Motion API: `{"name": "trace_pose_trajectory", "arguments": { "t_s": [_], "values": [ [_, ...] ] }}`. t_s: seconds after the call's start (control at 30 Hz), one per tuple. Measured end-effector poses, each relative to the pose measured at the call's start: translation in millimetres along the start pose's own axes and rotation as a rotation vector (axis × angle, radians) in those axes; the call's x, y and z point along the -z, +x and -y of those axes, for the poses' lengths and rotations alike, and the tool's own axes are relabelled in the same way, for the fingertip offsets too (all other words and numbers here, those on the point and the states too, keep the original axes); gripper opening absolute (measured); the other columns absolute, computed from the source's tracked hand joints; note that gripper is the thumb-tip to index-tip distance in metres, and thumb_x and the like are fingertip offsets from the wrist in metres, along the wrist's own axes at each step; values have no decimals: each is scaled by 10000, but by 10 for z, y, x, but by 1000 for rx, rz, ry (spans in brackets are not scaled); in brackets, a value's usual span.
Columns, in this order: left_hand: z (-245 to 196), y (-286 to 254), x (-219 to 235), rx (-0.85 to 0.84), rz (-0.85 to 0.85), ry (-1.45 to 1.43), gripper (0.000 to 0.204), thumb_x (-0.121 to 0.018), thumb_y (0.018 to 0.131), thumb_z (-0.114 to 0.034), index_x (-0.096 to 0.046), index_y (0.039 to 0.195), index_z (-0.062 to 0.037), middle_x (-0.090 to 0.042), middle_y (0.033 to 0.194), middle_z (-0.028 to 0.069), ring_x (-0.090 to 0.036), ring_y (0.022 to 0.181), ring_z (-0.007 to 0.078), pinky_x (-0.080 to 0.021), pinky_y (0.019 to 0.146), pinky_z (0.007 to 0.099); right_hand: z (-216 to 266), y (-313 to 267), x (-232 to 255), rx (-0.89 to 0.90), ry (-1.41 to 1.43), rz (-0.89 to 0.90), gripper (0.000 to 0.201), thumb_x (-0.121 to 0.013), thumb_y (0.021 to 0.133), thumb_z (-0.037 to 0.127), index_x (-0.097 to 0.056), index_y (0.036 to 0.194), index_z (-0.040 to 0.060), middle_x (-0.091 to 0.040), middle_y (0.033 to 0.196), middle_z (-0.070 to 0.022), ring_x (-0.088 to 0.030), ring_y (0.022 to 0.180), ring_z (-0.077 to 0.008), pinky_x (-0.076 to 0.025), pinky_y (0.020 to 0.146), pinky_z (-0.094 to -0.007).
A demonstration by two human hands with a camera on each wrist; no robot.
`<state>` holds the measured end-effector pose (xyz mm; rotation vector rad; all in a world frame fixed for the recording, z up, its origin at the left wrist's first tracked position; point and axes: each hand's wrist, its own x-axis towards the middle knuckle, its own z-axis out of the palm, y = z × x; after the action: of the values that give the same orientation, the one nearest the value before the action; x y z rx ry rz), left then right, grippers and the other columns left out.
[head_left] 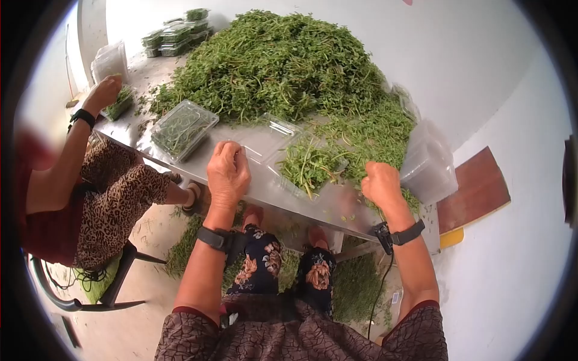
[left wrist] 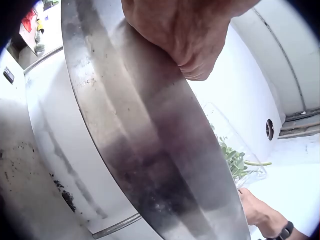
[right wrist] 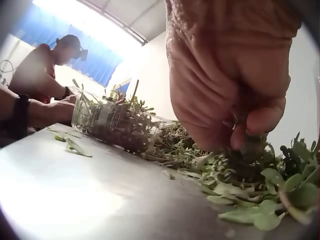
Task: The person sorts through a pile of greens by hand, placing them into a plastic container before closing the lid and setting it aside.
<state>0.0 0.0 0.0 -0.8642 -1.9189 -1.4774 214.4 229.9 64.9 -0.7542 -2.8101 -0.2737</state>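
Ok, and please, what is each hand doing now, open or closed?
Left hand: closed, at the clear container; grip cannot be told.
Right hand: closed, pinching greens.

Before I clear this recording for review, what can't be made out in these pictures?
- Left hand's fingertips: left wrist view, cut off by the top edge, so their grip cannot be checked.
- Amount of greens pinched by the right hand: right wrist view, covered by its own fingers.
- Seated person's face: head view, blurred.
- Leaves inside the stacked boxes: head view, too small.
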Motion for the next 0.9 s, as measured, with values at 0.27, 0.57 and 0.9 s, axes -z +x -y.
{"name": "trace_pose_trajectory", "arguments": {
  "t_s": [0.27,0.57,0.9],
  "values": [
    [-44,13,49,25,12,-52,55,-579,765,25,-548,797,-6,-602,830,155,-595,734,354,-482,661,385,233,38,659,-305,719,-170,214,-575,742,41,-655,921,-45,-643,692,-164,-602,549,-191,-478,504,-308],
    [1,1,28,33,19,-28,59,-608,800,10,-560,835,9,-591,815,129,-592,705,274,-482,669,336,749,-124,593,-249,1133,-289,298,-612,884,79,-580,1164,-18,-660,861,-102,-632,661,-128,-487,548,-244],
    [40,29,88,-119,81,-4,128,-608,788,-33,-579,911,-13,-604,958,142,-575,903,334,-459,810,395,998,-587,-115,-220,1241,-445,311,-623,876,81,-582,1178,19,-646,829,-79,-574,603,-96,-471,556,-249]
  ]
}}
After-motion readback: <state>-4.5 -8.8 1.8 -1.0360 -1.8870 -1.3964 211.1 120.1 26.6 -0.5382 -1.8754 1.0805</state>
